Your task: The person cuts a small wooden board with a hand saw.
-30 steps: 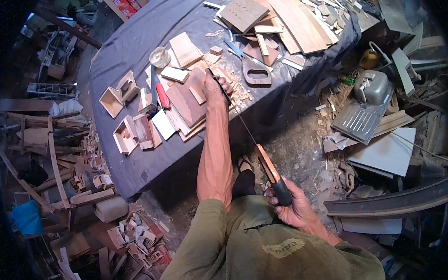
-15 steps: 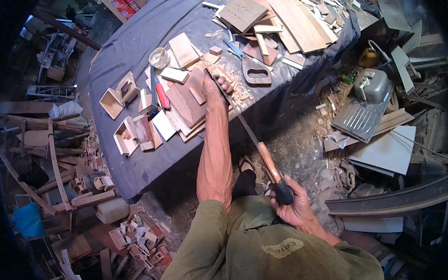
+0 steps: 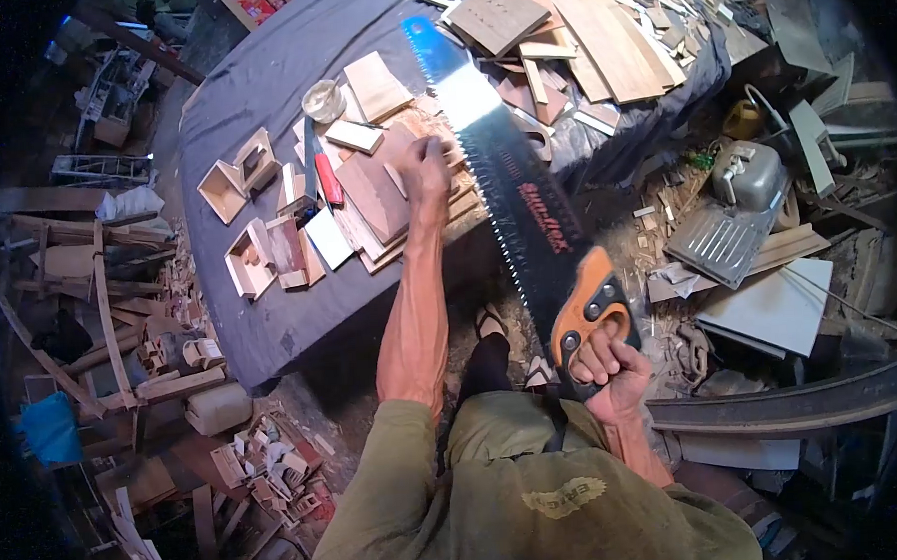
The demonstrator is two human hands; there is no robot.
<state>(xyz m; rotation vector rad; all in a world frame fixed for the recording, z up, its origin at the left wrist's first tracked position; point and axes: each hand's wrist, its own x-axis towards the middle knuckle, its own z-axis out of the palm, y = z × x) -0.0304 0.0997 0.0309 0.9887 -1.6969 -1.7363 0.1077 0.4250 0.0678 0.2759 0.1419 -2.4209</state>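
My right hand (image 3: pixel 611 368) is wrapped round the orange-and-black handle of a handsaw (image 3: pixel 509 167). The blade slants up and left across the table edge, its flat face toward me and its teeth along the left side. Just left of those teeth is my left hand (image 3: pixel 427 171), its fingers curled in; I cannot tell whether they hold anything. Under and beside that hand lie brown wood boards (image 3: pixel 370 193). A red-handled tool (image 3: pixel 328 180) rests to their left, near a small white block (image 3: pixel 354 137) and a round clear jar (image 3: pixel 324 102).
Small open wooden boxes (image 3: pixel 250 259) stand on the table's dark cloth (image 3: pixel 311 336) at the left. Stacked boards (image 3: pixel 598 43) and offcuts fill the far right. A metal sink (image 3: pixel 719 243) lies among scrap on the floor, right. More offcuts (image 3: pixel 277 473) are piled lower left.
The handsaw has turned from edge-on to flat, its blade swinging up and right. My left hand has come off the blade, and my right hand has moved up and slightly right with the handle.
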